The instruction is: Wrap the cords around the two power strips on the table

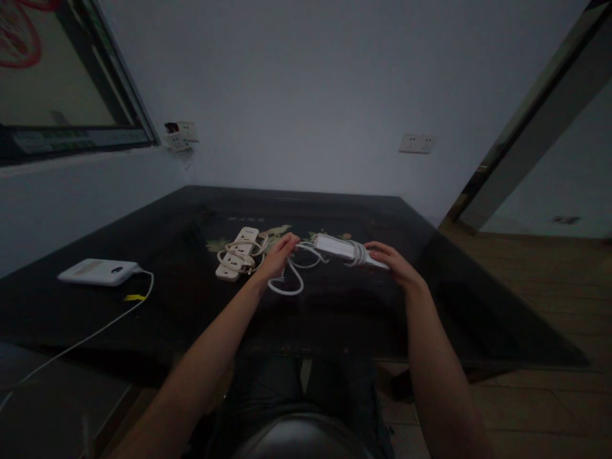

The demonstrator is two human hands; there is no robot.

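My right hand (389, 259) grips one end of a white power strip (335, 246), tilted just above the dark table. Grey-white cord (357, 254) is wound around the strip near that hand. The loose part of the power cord (292, 293) hangs in loops between my hands, and my left hand (282, 250) pinches it with closed fingers. What exactly sits under those fingertips is hidden. Just left of my left hand lies a second, cream power strip (233, 273) with its own cord coiled on top.
A white power bank (98, 272) with a cable (95, 333) running off the front edge lies on the left of the black table (329, 319). A yellow scrap (134, 298) is beside the cable. Wall sockets (415, 143) are on the wall behind, and a window (62, 70) is at left.
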